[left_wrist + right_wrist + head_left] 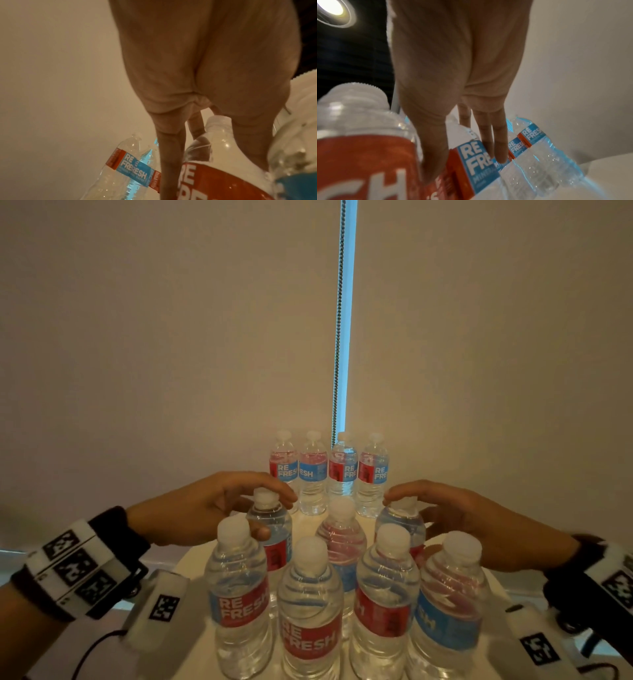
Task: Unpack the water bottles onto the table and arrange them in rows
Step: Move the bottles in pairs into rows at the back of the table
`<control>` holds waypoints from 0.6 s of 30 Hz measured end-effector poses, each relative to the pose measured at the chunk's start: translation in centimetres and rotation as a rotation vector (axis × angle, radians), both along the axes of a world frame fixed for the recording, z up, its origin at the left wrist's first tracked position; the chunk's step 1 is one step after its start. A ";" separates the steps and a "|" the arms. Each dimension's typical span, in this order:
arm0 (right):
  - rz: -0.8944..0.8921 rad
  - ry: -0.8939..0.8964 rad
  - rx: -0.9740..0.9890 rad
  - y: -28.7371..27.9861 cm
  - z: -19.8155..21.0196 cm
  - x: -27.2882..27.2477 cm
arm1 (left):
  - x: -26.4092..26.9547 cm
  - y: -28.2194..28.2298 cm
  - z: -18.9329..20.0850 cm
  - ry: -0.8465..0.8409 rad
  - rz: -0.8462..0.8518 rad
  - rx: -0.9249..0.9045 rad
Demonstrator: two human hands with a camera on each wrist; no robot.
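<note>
Clear water bottles with red and blue labels stand in three rows on a white table [493, 580]. Four make the back row [329, 474] and four the front row [342, 604]. The middle row holds three. My left hand [274, 513] arches over the cap of the middle row's left bottle [274, 556], with its thumb against the shoulder. My right hand [406, 508] holds the top of that row's right bottle [400, 523] the same way. In the wrist views, each bottle's top [216, 140] [471, 155] sits between thumb and fingers of my left hand [205, 135] and my right hand [464, 167].
A pale roller blind with a bead chain [339, 337] hangs close behind the back row. The middle bottle [340, 535] stands between my two hands. The table's edge curves away at the left [185, 563]. Cables trail from my wrists at both lower corners.
</note>
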State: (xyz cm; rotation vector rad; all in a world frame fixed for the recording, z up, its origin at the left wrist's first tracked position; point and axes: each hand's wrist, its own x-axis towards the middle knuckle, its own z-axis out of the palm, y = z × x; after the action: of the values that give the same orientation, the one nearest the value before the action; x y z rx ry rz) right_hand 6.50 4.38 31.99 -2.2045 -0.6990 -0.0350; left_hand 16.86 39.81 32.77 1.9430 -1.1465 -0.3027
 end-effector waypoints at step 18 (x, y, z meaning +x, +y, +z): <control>-0.083 -0.209 -0.086 3.6 4.4 9.1 | 4.1 -2.5 2.5 -0.129 0.392 -0.077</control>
State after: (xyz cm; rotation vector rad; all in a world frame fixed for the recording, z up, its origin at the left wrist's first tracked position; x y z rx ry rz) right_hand 15.55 8.00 36.35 -2.3333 -0.7338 -0.2862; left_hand 20.98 37.29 35.22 2.0883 -0.8159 0.0763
